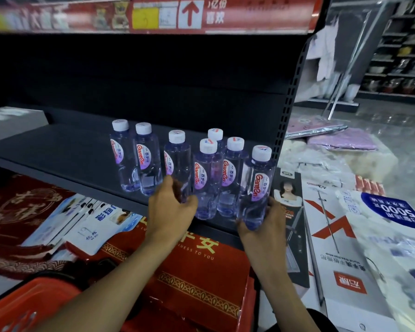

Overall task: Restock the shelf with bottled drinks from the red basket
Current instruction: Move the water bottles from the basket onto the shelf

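Left hand (171, 207) grasps the middle bottle (177, 161) and right hand (265, 226) the end bottle (258, 183), both low down, at the shelf (58, 149) edge; full smooth plastic, probably weighty and slippery, best gripped round the body.

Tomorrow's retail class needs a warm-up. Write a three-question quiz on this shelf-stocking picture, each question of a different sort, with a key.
1. How many white-capped bottles are in view?
2. True or false: the left hand is empty.
3. What does the right hand grip? A) the leftmost bottle B) the rear bottle C) the rightmost bottle
Key: 1. Seven. 2. False: it grips the third bottle from the left near its base. 3. C.
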